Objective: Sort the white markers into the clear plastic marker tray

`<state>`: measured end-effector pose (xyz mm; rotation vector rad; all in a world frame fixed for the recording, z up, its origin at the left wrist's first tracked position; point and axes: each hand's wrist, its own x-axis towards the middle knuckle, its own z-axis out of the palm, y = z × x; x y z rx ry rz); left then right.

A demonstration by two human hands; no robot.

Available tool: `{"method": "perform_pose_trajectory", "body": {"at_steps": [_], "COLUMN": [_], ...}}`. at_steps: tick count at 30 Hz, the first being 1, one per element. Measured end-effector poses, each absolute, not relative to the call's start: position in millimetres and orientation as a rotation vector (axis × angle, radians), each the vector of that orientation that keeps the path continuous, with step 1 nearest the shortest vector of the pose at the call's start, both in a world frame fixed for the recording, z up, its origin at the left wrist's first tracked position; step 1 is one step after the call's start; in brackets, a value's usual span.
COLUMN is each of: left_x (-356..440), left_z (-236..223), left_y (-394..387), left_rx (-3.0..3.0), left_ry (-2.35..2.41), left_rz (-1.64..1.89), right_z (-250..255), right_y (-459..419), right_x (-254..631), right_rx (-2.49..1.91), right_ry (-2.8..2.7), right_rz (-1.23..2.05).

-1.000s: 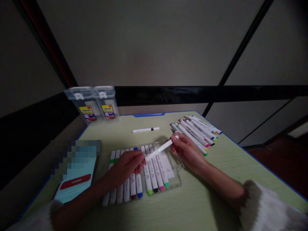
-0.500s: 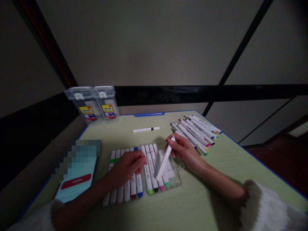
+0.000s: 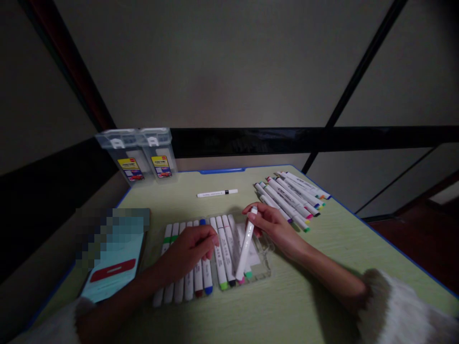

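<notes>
My right hand (image 3: 272, 227) pinches a white marker (image 3: 245, 246) by its far end. The marker slants down, and its near tip sits over the clear plastic case (image 3: 263, 267), beside the green, black and pink capped markers (image 3: 225, 258) lying in it. My left hand (image 3: 188, 248) rests curled on a row of white markers (image 3: 182, 286) in the case's left half, fingertips touching them; whether it grips one is hidden. A pile of loose markers (image 3: 290, 196) lies beyond my right hand.
A thin white pen (image 3: 217, 193) lies alone at mid table. Two clear lidded boxes (image 3: 143, 153) with yellow labels stand at the back left. A blurred booklet (image 3: 111, 253) lies at the left edge. The green table has a blue rim (image 3: 222, 170).
My right hand has swung the white marker from lying crosswise between both hands to pointing down into the case. My left hand let go of its end and settled on the left row.
</notes>
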<state>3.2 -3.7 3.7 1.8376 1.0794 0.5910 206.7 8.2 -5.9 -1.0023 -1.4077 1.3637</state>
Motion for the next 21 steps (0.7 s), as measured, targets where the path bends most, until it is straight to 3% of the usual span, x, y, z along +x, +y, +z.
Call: {"method": "perform_pose_trajectory", "body": {"at_steps": [21], "left_x": [3.2], "left_z": [4.1], "left_y": [-4.9], "left_rx": [1.863], "left_ry": [1.111], "left_rz": [0.577], "right_z": [-8.9], "right_y": [11.3], "right_x": [207.1], "right_rx": [-0.999], "right_ry": [-1.264], "right_rz": [1.259]}}
